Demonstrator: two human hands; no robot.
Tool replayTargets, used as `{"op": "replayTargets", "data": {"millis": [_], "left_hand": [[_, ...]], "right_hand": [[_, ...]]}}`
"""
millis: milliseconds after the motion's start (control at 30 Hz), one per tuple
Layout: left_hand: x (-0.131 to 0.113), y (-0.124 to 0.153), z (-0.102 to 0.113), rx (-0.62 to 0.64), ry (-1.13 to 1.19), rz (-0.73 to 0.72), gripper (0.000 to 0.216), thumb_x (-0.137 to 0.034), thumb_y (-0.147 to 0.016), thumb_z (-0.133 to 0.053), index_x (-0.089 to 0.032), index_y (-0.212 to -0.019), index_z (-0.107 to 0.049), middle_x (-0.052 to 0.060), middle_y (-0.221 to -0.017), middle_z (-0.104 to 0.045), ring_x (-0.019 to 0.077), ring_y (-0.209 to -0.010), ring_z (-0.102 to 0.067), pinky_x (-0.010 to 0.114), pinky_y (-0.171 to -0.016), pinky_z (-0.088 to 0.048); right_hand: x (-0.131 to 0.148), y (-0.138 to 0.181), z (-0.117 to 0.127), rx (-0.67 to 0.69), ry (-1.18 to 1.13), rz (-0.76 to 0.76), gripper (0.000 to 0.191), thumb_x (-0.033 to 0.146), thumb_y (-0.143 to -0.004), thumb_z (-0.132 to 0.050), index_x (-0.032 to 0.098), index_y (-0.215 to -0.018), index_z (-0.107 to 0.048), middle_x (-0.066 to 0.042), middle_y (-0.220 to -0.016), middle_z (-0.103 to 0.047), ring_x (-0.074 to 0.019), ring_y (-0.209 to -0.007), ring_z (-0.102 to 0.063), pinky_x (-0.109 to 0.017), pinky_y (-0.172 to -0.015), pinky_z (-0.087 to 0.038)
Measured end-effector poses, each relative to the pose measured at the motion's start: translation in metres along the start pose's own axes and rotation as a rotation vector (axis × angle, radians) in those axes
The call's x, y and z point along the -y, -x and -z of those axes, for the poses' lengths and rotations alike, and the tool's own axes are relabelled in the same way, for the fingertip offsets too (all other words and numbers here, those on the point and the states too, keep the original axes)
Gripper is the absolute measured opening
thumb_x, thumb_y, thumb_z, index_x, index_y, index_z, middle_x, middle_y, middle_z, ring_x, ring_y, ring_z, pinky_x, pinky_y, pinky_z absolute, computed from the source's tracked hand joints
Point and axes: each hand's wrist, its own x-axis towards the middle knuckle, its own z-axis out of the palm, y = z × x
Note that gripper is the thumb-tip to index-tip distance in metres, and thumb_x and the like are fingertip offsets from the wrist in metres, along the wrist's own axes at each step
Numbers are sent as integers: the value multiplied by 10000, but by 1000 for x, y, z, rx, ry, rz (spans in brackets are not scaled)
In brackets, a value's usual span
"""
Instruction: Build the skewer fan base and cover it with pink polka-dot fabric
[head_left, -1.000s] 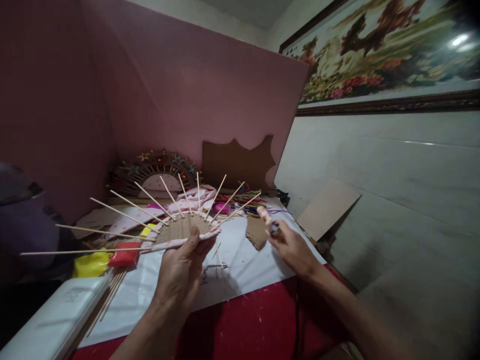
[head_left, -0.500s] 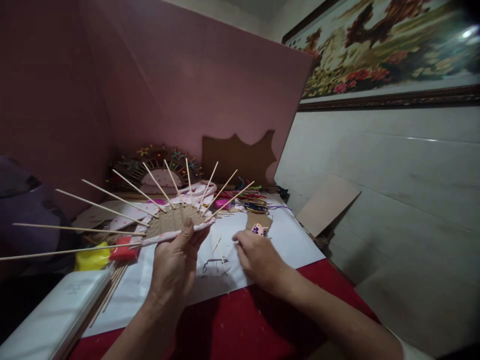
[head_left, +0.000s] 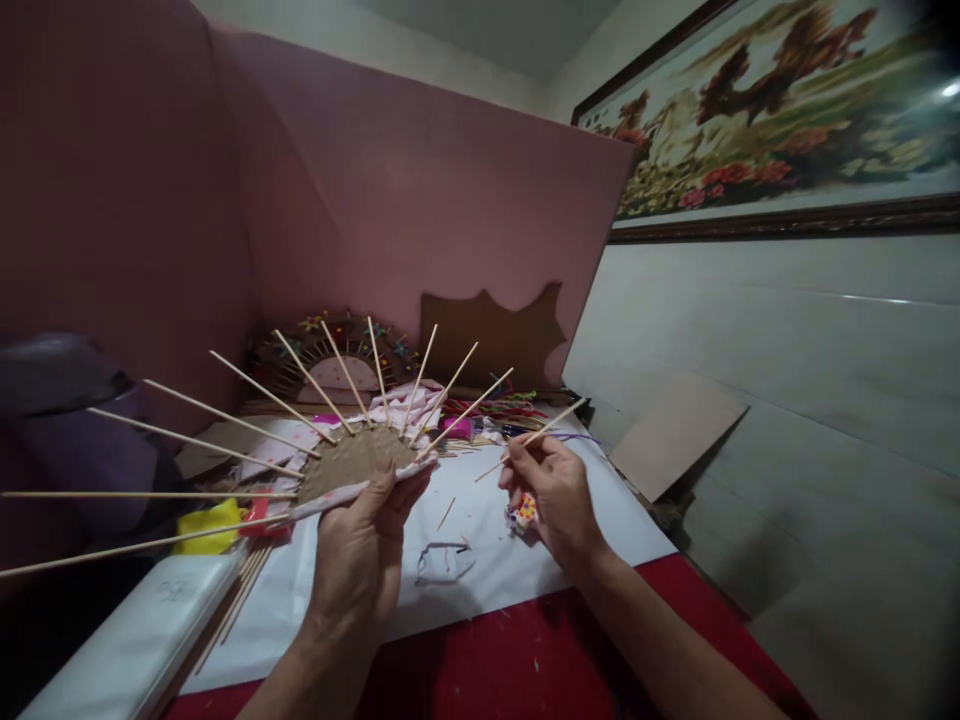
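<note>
My left hand (head_left: 361, 545) grips the lower edge of a half-round cardboard piece (head_left: 358, 462), thumb on its face. White cloth with pink dots wraps that straight edge, and several thin wooden sticks (head_left: 384, 375) fan outward from the curved side. Pinched between the fingers of my right hand (head_left: 551, 490) is a loose wooden stick (head_left: 536, 436), slanting up to the right. Just below those fingers lies a small patterned bundle (head_left: 523, 512) with an orange and yellow flower; whether the hand touches it I cannot tell.
White paper (head_left: 480, 575) covers part of the red cloth (head_left: 480, 660). A white case (head_left: 135, 640), a yellow packet (head_left: 208, 528) and a red packet (head_left: 268, 515) lie left. Behind stand a decorated cardboard fan (head_left: 337, 375) and jagged brown cardboard (head_left: 491, 335). A cardboard sheet (head_left: 679, 435) leans right.
My right hand has lifted a wooden stick off the white paper and moved slightly right. The view has shifted a little, while my left hand keeps its hold on the cardboard piece.
</note>
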Motion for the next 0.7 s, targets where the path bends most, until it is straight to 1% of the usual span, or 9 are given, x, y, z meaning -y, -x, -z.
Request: {"op": "replayTargets", "data": {"millis": [67, 100, 167, 233, 367, 500, 700], "left_hand": [[2, 2, 0, 2, -13, 37, 154, -105, -720, -580, -55, -592, -650, 150, -694, -700, 250, -790, -663, 367, -838, -494], [3, 3, 0, 5, -24, 60, 162, -109, -724, -580, -55, -590, -651, 150, -694, -701, 244, -784, -664, 360, -834, -497], [7, 5, 0, 9, -48, 120, 168, -110, -731, -579, -53, -595, -658, 146, -699, -703, 226, -769, -666, 338, -828, -501], [12, 7, -1, -6, -66, 187, 169, -97, -734, -573, -54, -597, -662, 138, -697, -704, 208, -753, -667, 320, -819, -506], [20, 9, -3, -18, -111, 275, 144, -68, -732, -561, -47, -645, -675, 145, -755, -708, 209, -778, -663, 320, -824, -506], [24, 10, 0, -4, -133, 288, 127, -96, -726, -587, -47, -652, -678, 155, -775, -708, 215, -797, -661, 323, -842, -500], [25, 9, 2, 11, -146, 296, 101, -115, -707, -617, -48, -683, -689, 167, -818, -706, 227, -823, -659, 325, -853, -498]], "right_hand": [[5, 8, 1, -48, -356, -68, 228, 354, -756, -625, 181, -761, -478, 33, -605, -555, -81, -448, -516, -148, -336, -349], [7, 12, 0, -51, -454, -108, 244, 345, -733, -658, 182, -744, -477, 39, -600, -561, -70, -438, -508, -136, -331, -337], [7, 20, -4, -34, -557, -187, 256, 335, -718, -681, 181, -725, -477, 45, -591, -564, -56, -420, -492, -119, -318, -315], [6, 26, -8, -2, -587, -216, 249, 335, -725, -677, 174, -718, -487, 40, -590, -567, -53, -412, -480, -117, -306, -313], [6, 31, -7, 0, -538, -119, 206, 303, -751, -657, 161, -719, -510, 19, -596, -587, -71, -433, -500, -130, -306, -347], [4, 32, -3, -12, -481, -64, 184, 290, -771, -637, 170, -726, -505, 19, -607, -596, -83, -454, -521, -142, -320, -371], [-1, 30, -3, 33, -450, -95, 192, 312, -784, -619, 176, -728, -497, 27, -589, -579, -76, -429, -488, -153, -322, -375]]}}
